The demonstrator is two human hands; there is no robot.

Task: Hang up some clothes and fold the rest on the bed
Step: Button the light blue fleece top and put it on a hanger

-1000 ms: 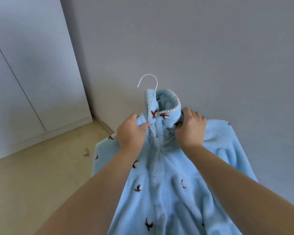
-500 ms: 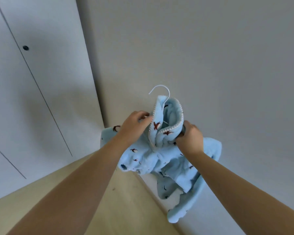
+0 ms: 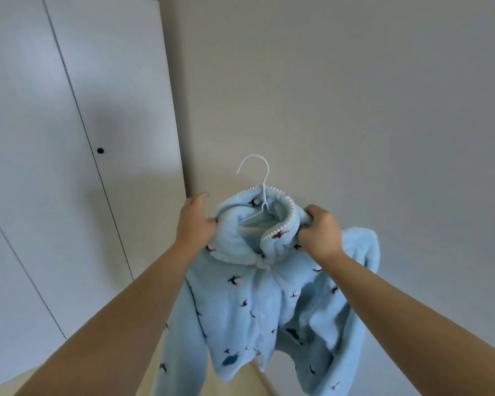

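Left grip [image 3: 196,224] and right grip [image 3: 319,231] clutch opposite collar sides of the blue fleece jacket [image 3: 255,304], white hanger [image 3: 264,192] inside, centre frame.

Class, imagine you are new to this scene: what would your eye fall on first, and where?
A blue jacket hangs centre frame on a white hanger, whose hook rises above the collar. The left hand and right hand grip the collar's two sides. A white wardrobe stands at left.

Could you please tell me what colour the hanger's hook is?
White hook, clearest in the head view.
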